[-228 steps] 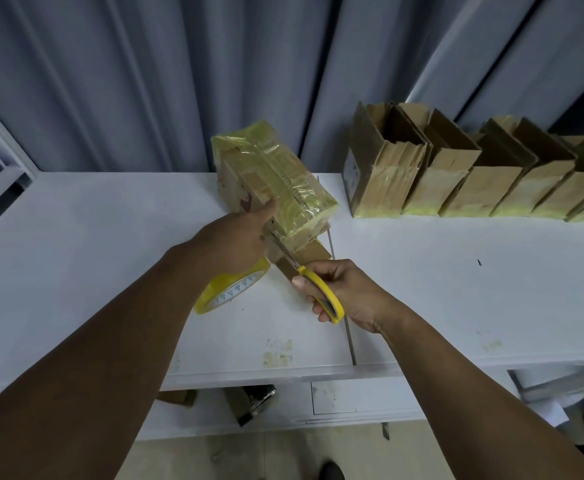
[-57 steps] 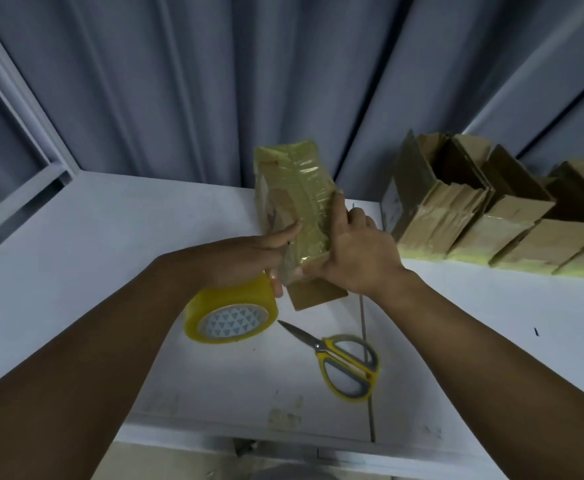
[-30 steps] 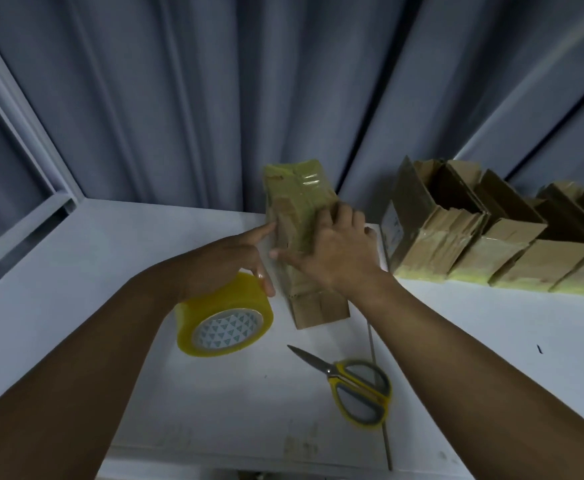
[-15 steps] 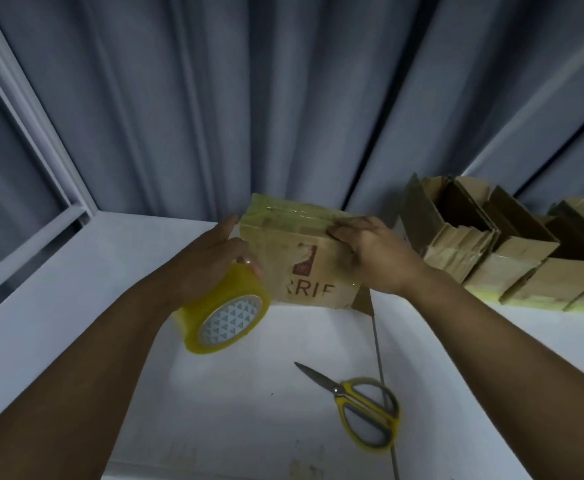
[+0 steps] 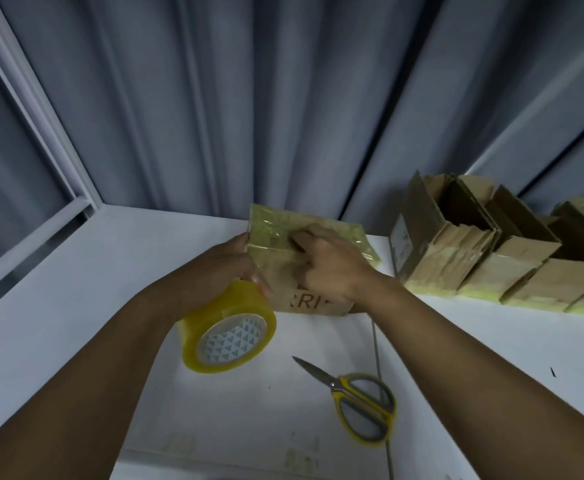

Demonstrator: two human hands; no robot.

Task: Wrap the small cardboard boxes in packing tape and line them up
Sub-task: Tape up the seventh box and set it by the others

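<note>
A person's left hand [image 5: 214, 271] curls round a yellow tape roll [image 5: 226, 332] and touches the taped box [image 5: 270, 230] between the hands. The right hand [image 5: 328, 268] presses bent fingers on its front, grasp unclear. Scissors [image 5: 356, 400] lie below the right hand, and lined-up boxes [image 5: 491, 265] stand to its right.

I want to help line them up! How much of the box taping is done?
A row of boxes stands lined up on the right, yellowish tape low on them, tops open. In hand: one box, taped on top, its lettered part bare; the left hand holds the tape roll beside it, the right hand holds its face. Left: finish wrapping it and join it to the row.
</note>
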